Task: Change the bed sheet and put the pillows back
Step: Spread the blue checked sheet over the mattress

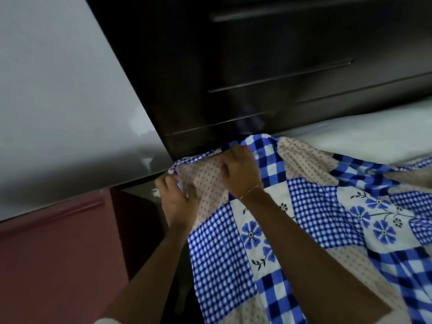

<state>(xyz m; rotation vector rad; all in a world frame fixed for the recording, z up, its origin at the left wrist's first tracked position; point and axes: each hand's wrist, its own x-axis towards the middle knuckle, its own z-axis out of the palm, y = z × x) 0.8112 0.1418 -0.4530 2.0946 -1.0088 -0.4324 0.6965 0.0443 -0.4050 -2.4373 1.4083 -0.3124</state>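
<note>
Both hands are working at the corner of the bed where the dark headboard [257, 73] meets the side edge. The left hand [178, 197] sits right at the corner tip of the patchwork bed sheet [327, 218], its fingers [167, 181] curled and pinching the sheet's hem, with the thumb pressed on the dotted beige patch. The right hand [240, 171] lies just beside it, a little further along the head edge of the bed, knuckles up and fingers folded over a bunch of the same cloth where the beige patch meets a large blue check. A thin gold bracelet [251, 191] circles the right wrist.

The sheet is a mix of blue gingham, bold blue checks, beige dots and white squares with blue flowers. It is rumpled and spreads from the held corner down along the side edge of the bed and across towards the far side, with loose folds rising on the right. Beyond it, along the headboard, a strip of bare white mattress [374, 134] shows uncovered.

To the left of the bed corner there is a grey surface [58, 90], and below it a reddish cabinet front [53, 253] with a dark gap beside it. The headboard shows several horizontal grooves.
</note>
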